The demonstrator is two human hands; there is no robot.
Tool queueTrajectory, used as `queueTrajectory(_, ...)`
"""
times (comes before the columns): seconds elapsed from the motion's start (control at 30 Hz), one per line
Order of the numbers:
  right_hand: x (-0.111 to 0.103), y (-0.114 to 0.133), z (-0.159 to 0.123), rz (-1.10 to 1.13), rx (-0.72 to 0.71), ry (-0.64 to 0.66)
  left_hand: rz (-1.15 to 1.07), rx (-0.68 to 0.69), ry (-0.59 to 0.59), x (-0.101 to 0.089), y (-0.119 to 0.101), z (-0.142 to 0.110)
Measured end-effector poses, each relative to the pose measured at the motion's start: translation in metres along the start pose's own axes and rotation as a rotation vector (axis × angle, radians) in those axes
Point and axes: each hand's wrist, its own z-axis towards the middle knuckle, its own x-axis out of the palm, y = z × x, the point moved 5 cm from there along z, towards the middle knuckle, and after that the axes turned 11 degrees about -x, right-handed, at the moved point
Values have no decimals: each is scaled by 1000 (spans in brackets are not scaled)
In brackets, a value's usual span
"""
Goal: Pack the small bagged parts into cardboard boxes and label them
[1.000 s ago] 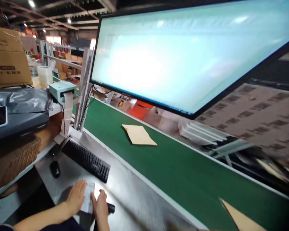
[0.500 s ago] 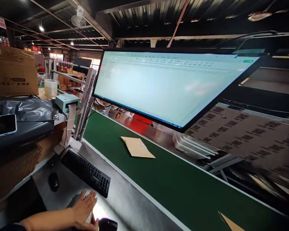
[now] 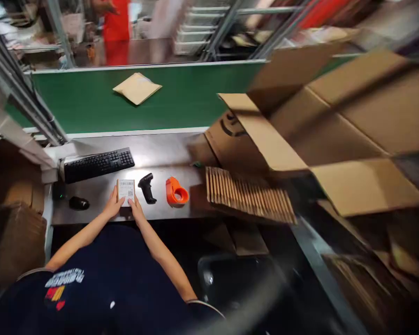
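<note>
Between my two hands is a small cardboard box [image 3: 126,191] with a white printed label facing up. My left hand [image 3: 113,204] grips its left side, thumb over the label's lower edge. From the right, my right hand [image 3: 136,207] holds the opposite side, its thumb also on the label. The box is just above the near edge of the metal table [image 3: 160,144]. A black barcode scanner [image 3: 147,188] lies right of the box, and beyond it sits an orange tape dispenser [image 3: 176,191].
Behind the box lies a black keyboard [image 3: 99,165], with a mouse [image 3: 79,203] to the left. A padded envelope [image 3: 137,88] rests on the green conveyor belt [image 3: 181,100]. On the right are a row of folded cardboard [image 3: 247,195] and a large open carton [image 3: 328,121].
The view has swung right and down, away from the monitor. One hand lay flat near the keyboard earlier; now both hands hold the labelled box.
</note>
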Motion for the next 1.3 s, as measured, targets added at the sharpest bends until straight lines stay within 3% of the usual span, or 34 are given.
queueTrajectory(0.07,-23,-19,-36,306,43,-135,89,27,171,8,-4,-6)
queueTrajectory(0.17,-60,-52,-123,637,71,-401,130,-35,480,30,-6,-6)
queueTrajectory(0.3,-112,-83,-276,901,60,-1136,341,-51,679,90,-9,6)
queueTrajectory(0.4,-150,-80,-401,982,-135,-1667,448,-8,849,139,-11,-7)
queueTrajectory(0.47,-177,-68,-472,951,-321,-1931,490,21,951,158,-17,-21)
queueTrajectory(0.53,-208,-53,-516,859,-458,-2103,528,86,1026,166,-30,-30)
queueTrajectory(0.57,-226,-45,-524,815,-498,-2144,551,136,1047,168,-40,-31)
queueTrajectory(0.6,-244,-36,-520,781,-515,-2146,576,193,1050,170,-52,-29)
queueTrajectory(0.67,-282,-20,-482,767,-499,-2061,621,319,995,171,-81,-17)
queueTrajectory(0.77,-331,3,-367,799,-338,-1778,620,513,771,179,-144,9)
queueTrajectory(0.87,-364,37,-246,744,-179,-1482,502,765,455,195,-229,25)
queueTrajectory(0.93,-391,77,-193,588,-197,-1357,415,930,259,212,-287,25)
queueTrajectory(1.03,-458,170,-155,167,-402,-1218,406,1107,103,257,-367,24)
queueTrajectory(1.13,-528,290,-124,-203,-653,-1048,546,1219,99,324,-425,33)
queueTrajectory(1.2,-560,367,-90,-433,-760,-896,679,1244,158,371,-440,46)
queueTrajectory(1.3,-584,447,-1,-806,-739,-590,882,1167,248,426,-426,66)
